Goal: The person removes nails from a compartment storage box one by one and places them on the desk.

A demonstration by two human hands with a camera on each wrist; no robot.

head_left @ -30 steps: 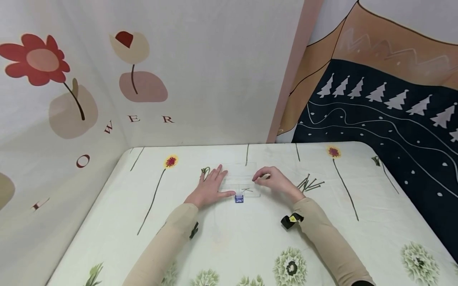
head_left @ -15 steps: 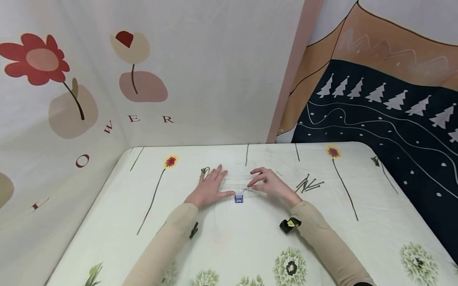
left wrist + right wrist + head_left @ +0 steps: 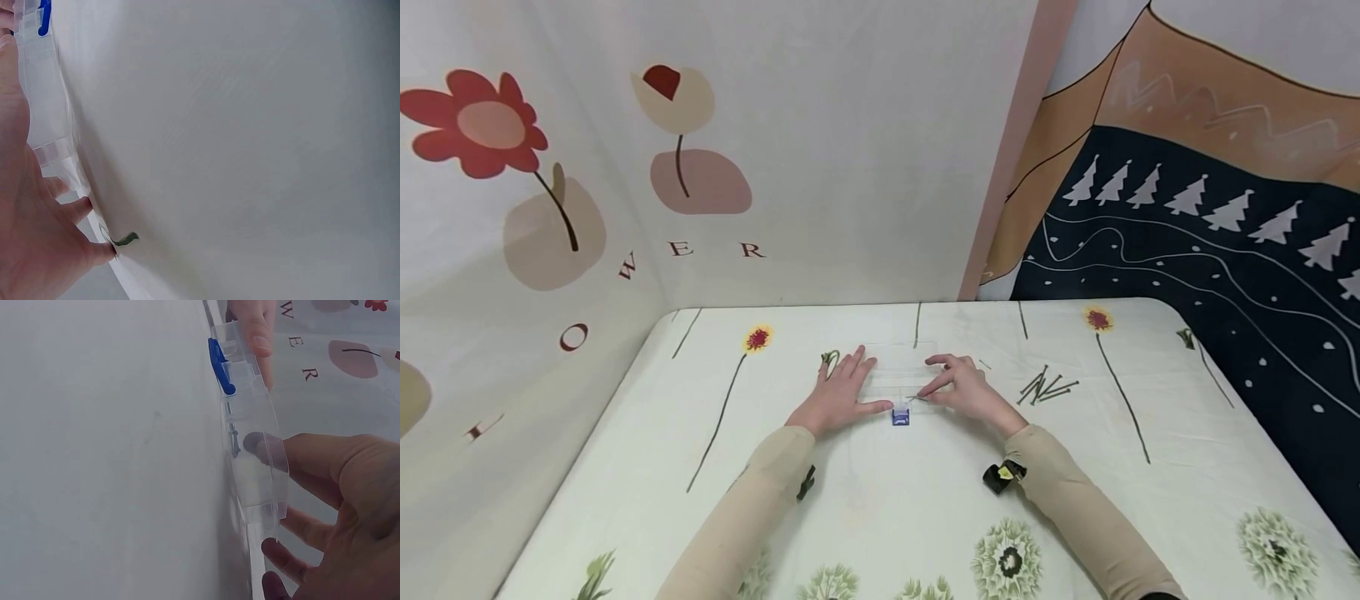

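A clear plastic case [image 3: 886, 379] with a blue latch [image 3: 901, 416] at its front lies at the far middle of the table. My left hand [image 3: 844, 393] rests spread over its left side, thumb beside the latch; in the left wrist view, the left hand [image 3: 44, 219] has its fingers apart along the case's edge. My right hand [image 3: 961, 387] reaches in from the right. Its thumb and index fingertips come together at thin nail-like pieces [image 3: 234, 439] inside the front compartment, its other fingers raised and spread. I cannot tell whether the fingertips pinch one.
Several long, thin nail-like pieces [image 3: 1048, 388] lie in a loose pile right of my right hand. One small thin piece [image 3: 985, 364] lies apart, behind that hand. A floral cloth [image 3: 865, 508] covers the table, with printed curtains [image 3: 850, 167] behind it.
My right hand has lowered and moved left into the front compartment, its fingertips now at the nail-like pieces. This uncovers a small thin piece behind it. My left hand stays in place.
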